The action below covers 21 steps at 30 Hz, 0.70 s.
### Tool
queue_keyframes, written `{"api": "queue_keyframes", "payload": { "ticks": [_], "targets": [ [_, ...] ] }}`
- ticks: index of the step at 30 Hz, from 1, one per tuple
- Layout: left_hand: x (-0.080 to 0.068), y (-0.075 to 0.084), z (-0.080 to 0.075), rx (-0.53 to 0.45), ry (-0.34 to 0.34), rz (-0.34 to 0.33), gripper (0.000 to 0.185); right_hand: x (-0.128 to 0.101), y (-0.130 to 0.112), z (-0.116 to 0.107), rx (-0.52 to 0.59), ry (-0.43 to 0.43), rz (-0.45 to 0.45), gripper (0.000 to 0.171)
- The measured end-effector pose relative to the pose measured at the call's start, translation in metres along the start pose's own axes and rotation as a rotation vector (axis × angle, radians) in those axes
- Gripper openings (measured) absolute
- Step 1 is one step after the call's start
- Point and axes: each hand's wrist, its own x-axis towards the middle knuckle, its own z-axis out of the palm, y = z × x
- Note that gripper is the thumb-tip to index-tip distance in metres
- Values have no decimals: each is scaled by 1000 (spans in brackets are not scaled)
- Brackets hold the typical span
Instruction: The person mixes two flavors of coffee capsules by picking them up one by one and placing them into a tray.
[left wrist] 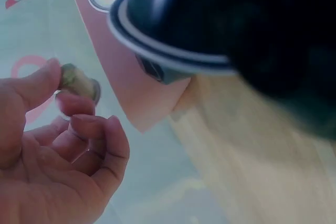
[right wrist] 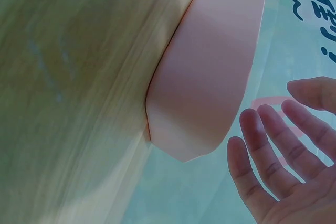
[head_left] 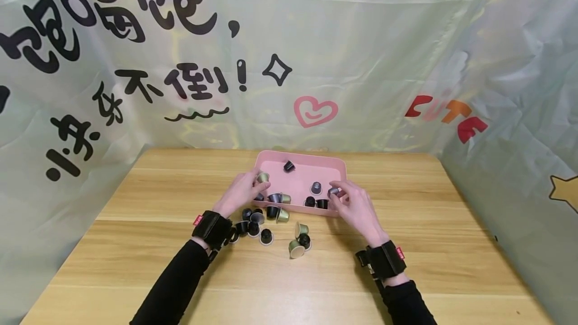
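Observation:
My left hand pinches a pale green coffee capsule between thumb and fingertip, above the left end of a pink tray. The left wrist view shows this green capsule tilted in the pinch, the other fingers curled loosely. At the tray's right end is my right hand; a grey-blue capsule shows by its fingertips. In the right wrist view the fingers of my right hand are spread with nothing between them. Inside the tray lie several capsules, among them a black one and a grey one.
On the wooden table, several black capsules lie in front of the tray's left half. Nearer the middle is a small group with a pale green capsule. A printed cloth hangs behind the table.

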Motion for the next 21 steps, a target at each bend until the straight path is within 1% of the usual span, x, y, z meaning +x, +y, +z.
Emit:
{"api": "queue_keyframes", "payload": {
  "ticks": [3, 6, 11, 14, 15, 21],
  "targets": [
    [-1, 2, -1, 16, -26, -39, 20, 0, 0, 0, -5, -1, 2, 33],
    [-1, 2, -2, 30, -35, -59, 28, 0, 0, 0, -4, -1, -2, 33],
    [-2, -1, -3, 31, -20, -35, 37, 0, 0, 0, 5, -7, -2, 32],
    [-6, -2, -4, 28, -8, -17, 38, 0, -1, 0, 5, -12, -2, 32],
    [-7, -3, -5, 26, -5, -11, 37, 0, -1, 0, 7, -13, -1, 33],
    [-22, -9, -8, -13, -10, -22, 38, -1, -2, 0, 10, -22, 7, 33]
  ]
}}
